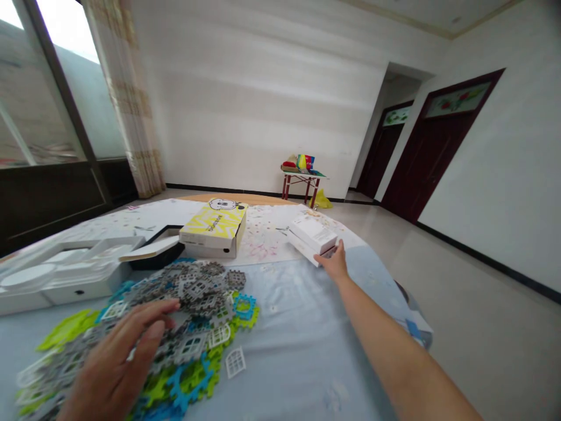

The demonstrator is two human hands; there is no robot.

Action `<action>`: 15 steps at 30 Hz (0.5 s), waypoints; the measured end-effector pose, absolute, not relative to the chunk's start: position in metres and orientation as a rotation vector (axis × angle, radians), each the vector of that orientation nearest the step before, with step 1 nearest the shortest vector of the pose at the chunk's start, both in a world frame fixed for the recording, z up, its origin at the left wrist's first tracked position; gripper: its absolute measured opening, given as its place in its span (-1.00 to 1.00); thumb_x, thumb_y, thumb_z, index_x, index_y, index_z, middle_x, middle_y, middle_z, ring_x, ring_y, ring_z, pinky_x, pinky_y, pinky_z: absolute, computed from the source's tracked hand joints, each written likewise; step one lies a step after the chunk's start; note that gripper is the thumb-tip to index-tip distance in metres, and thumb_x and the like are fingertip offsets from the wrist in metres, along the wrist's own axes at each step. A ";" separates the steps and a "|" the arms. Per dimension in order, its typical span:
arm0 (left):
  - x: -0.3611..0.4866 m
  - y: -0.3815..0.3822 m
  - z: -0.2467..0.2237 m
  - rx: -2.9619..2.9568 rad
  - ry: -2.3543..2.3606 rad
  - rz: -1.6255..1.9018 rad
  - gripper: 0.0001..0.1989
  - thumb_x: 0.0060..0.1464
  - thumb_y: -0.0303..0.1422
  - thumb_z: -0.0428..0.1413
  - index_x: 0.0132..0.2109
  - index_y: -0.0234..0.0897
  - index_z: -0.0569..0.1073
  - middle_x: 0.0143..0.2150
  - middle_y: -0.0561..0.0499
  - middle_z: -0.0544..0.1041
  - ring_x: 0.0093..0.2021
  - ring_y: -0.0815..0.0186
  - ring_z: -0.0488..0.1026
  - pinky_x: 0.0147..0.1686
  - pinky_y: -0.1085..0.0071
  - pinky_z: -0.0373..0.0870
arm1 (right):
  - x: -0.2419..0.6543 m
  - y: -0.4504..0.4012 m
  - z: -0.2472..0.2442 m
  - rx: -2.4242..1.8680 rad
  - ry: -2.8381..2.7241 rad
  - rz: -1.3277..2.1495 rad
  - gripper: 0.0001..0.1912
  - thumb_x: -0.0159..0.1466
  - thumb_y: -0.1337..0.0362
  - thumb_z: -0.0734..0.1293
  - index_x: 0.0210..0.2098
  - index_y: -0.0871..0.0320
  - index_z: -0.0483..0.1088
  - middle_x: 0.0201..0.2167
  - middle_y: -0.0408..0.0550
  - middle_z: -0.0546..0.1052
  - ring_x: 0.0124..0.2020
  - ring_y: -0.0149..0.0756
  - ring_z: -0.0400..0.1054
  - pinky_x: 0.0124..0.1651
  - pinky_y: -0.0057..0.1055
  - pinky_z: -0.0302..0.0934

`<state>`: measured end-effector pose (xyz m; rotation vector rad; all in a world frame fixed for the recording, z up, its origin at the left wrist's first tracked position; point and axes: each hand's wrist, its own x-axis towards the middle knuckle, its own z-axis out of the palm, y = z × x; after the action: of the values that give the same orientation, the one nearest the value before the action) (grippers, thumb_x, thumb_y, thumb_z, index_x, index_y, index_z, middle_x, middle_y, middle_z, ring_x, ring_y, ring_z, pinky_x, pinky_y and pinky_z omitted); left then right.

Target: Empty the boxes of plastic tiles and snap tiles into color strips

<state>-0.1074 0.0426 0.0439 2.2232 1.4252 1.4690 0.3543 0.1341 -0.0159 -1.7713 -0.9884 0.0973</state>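
Note:
My left hand [116, 356] hovers over or rests on a heap of flat plastic interlocking pieces [205, 292], in grey, lime green, blue and white. Its fingers stretch forward with the thumb apart; nothing shows in them. One white window-shaped piece [235, 362] lies on the cloth at the heap's right side. Farther off, my right hand [335, 263] grips the near end of a small white box [313, 233], thumb on the left and fingers on the right. Another flat white box [302, 245] lies under it, and the right fingertips are partly hidden.
A yellow and white shoebox [214, 231] stands behind the heap, beside a black open box [162, 251]. White trays [65, 275] fill the left. The round table wears a pale blue cloth [298, 327]. A small table [302, 174] with colourful items stands by the wall.

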 end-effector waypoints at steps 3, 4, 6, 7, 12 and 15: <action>-0.099 0.029 0.053 2.383 1.297 1.369 -0.73 0.08 -0.26 -0.06 -0.06 0.12 0.35 -0.21 0.13 0.51 -0.22 0.24 0.47 -0.19 0.32 0.41 | 0.312 0.126 -0.013 -1.541 -1.062 0.287 0.22 -0.23 0.10 0.47 0.26 0.21 -0.24 0.12 0.19 0.15 0.15 -0.02 0.09 0.09 -0.13 0.14; -0.097 0.026 0.056 2.414 1.272 1.349 -0.73 0.08 -0.27 -0.05 -0.05 0.08 0.35 -0.17 0.11 0.50 -0.19 0.25 0.46 -0.18 0.33 0.40 | 0.298 0.123 -0.011 -1.470 -1.068 0.366 0.21 -0.23 0.11 0.47 0.26 0.18 -0.24 0.12 0.18 0.15 0.14 -0.03 0.11 0.06 -0.13 0.17; -0.093 0.025 0.063 2.447 1.253 1.278 -0.71 0.08 -0.27 -0.03 -0.02 -0.02 0.33 -0.11 0.05 0.47 -0.16 0.26 0.44 -0.16 0.35 0.39 | 0.271 0.116 -0.006 -1.351 -1.074 0.514 0.21 -0.24 0.13 0.49 0.26 0.12 -0.23 0.11 0.15 0.16 0.12 -0.05 0.14 0.04 -0.12 0.19; -0.092 0.027 0.066 2.447 1.253 1.242 -0.70 0.08 -0.26 -0.02 0.00 -0.07 0.32 -0.10 0.01 0.46 -0.16 0.26 0.44 -0.17 0.34 0.39 | 0.259 0.111 -0.003 -1.300 -1.083 0.583 0.20 -0.24 0.14 0.50 0.25 0.10 -0.21 0.10 0.14 0.16 0.11 -0.06 0.14 0.05 -0.12 0.18; -0.094 0.057 0.076 2.314 1.303 1.227 -0.55 0.06 -0.20 0.01 0.09 -0.19 0.24 -0.02 -0.10 0.38 -0.13 0.23 0.42 -0.16 0.26 0.41 | 0.222 0.089 0.013 -1.078 -1.239 0.876 0.14 -0.23 0.20 0.52 0.23 -0.03 -0.14 0.16 0.05 0.15 0.14 -0.10 0.12 0.10 -0.07 0.11; -0.100 0.080 0.078 2.183 1.265 1.241 -0.28 -0.07 -0.15 0.12 0.21 -0.23 0.08 0.16 -0.20 0.24 0.10 0.12 0.28 -0.10 0.20 0.39 | 0.215 0.077 0.024 -0.979 -1.401 1.009 0.09 -0.20 0.25 0.52 0.22 -0.07 -0.10 0.19 0.03 0.12 0.17 -0.13 0.07 0.13 -0.08 0.06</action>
<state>-0.1001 0.0797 0.0783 2.1831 1.2650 1.2414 0.2151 0.0768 0.0239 -0.9793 -1.4008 1.0085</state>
